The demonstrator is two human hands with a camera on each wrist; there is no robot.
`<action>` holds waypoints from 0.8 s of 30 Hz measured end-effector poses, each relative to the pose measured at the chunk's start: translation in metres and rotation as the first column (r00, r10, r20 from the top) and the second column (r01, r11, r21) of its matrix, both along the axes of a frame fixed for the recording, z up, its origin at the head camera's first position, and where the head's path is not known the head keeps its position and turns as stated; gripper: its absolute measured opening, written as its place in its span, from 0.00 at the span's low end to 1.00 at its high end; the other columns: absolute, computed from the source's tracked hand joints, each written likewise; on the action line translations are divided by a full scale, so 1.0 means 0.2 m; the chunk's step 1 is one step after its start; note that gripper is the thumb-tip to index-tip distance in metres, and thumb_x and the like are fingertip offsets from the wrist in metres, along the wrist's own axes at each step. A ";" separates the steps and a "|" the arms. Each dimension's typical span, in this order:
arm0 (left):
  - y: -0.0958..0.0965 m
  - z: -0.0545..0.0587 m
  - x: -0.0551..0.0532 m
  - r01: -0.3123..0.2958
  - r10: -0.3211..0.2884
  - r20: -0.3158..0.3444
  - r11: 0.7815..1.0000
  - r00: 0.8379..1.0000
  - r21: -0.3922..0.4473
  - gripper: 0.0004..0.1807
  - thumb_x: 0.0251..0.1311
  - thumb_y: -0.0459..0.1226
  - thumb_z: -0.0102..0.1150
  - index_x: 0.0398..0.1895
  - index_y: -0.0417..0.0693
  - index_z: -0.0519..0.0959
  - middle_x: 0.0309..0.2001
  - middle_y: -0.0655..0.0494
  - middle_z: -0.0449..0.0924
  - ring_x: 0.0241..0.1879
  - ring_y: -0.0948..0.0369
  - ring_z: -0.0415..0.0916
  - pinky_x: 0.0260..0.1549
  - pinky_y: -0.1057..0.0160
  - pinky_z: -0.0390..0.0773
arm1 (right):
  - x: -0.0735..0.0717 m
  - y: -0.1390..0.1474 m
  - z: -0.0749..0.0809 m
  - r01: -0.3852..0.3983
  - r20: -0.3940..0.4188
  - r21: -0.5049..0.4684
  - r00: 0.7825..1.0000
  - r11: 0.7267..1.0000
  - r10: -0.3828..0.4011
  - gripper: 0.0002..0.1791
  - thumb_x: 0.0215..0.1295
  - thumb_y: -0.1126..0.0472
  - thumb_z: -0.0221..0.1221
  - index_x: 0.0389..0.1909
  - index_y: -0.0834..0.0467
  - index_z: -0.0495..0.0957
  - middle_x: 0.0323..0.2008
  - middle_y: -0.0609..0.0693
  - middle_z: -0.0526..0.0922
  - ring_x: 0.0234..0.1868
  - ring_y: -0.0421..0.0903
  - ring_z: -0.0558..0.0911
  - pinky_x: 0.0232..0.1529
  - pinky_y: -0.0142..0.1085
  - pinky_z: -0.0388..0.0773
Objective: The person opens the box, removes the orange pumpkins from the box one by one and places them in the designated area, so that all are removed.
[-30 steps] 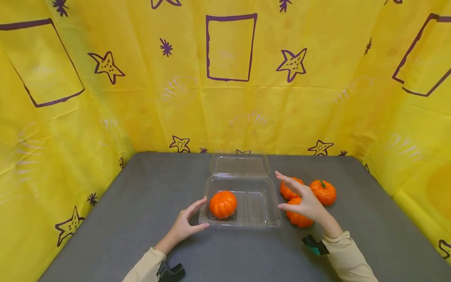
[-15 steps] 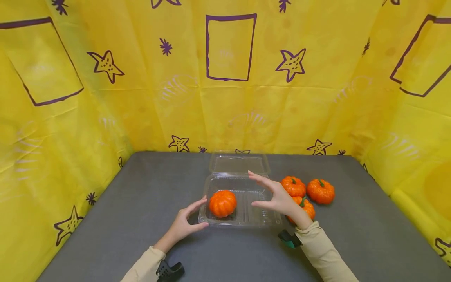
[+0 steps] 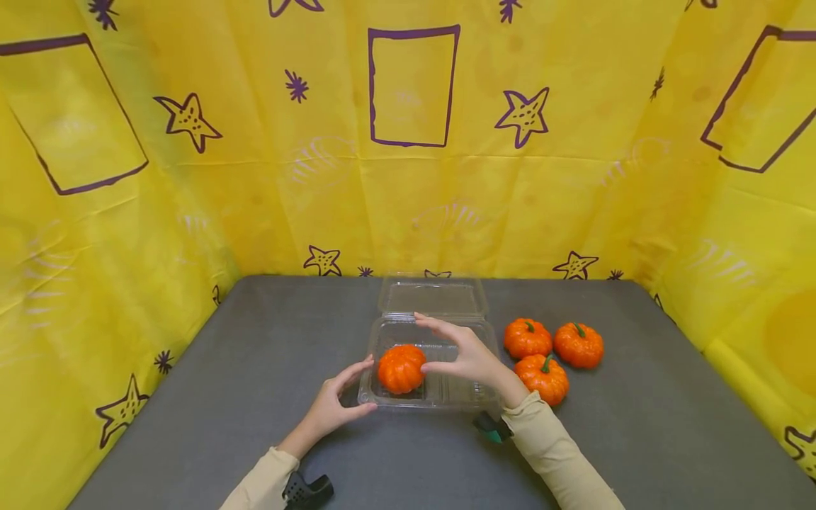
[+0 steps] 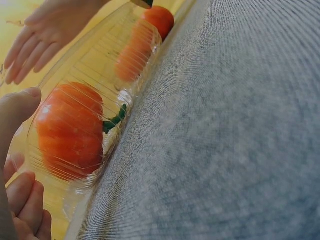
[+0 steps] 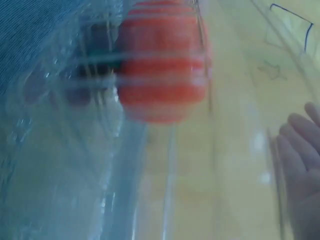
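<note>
An orange toy pumpkin sits stem down in the left part of a clear plastic clamshell box. The box's lid is folded back away from the person. At the box's left side is my left hand, thumb and fingers spread apart at the front left corner and the left rim. My right hand hovers over the box with nothing in it, thumb overlapping the pumpkin's right edge in the head view. Through the plastic, the left wrist view shows the pumpkin's green stem.
Right of the box, three more orange pumpkins stand stem up on the grey table: one at the back, one farther right and one in front. Yellow patterned cloth walls the table's back and sides.
My right hand has moved left, from beside the loose pumpkins to over the box near the pumpkin inside. The left hand has stayed at the box's left side.
</note>
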State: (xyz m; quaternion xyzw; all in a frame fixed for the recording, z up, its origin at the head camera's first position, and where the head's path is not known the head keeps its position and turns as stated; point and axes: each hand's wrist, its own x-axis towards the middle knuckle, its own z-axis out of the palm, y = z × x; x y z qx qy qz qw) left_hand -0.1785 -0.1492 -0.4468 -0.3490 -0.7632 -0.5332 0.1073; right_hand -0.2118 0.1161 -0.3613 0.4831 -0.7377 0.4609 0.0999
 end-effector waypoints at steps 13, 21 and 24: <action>-0.04 -0.15 -0.09 0.018 -0.019 0.018 1.000 1.000 0.012 0.34 0.45 0.31 0.67 0.58 0.35 0.65 0.59 0.38 0.63 0.59 0.56 0.62 0.56 0.68 0.58 | 0.02 -0.07 0.01 0.023 -0.008 0.061 1.000 0.998 -0.023 0.33 0.43 0.71 0.67 0.53 0.73 0.67 0.55 0.66 0.68 0.54 0.58 0.70 0.51 0.44 0.68; -0.03 -0.10 -0.05 0.002 -0.002 0.030 1.000 1.000 0.005 0.35 0.42 0.27 0.68 0.56 0.31 0.65 0.58 0.34 0.63 0.58 0.52 0.62 0.55 0.69 0.58 | 0.03 -0.10 -0.04 -0.117 0.032 0.114 0.993 0.987 0.114 0.24 0.50 0.73 0.62 0.50 0.71 0.71 0.52 0.65 0.71 0.54 0.55 0.70 0.54 0.41 0.66; -0.01 -0.04 -0.02 0.005 -0.005 0.036 1.000 0.999 0.011 0.34 0.41 0.25 0.67 0.55 0.27 0.65 0.56 0.31 0.63 0.57 0.47 0.62 0.55 0.69 0.58 | 0.02 -0.11 -0.06 -0.175 0.029 0.149 0.985 0.973 0.173 0.17 0.53 0.74 0.59 0.47 0.72 0.73 0.48 0.65 0.74 0.52 0.55 0.72 0.53 0.39 0.67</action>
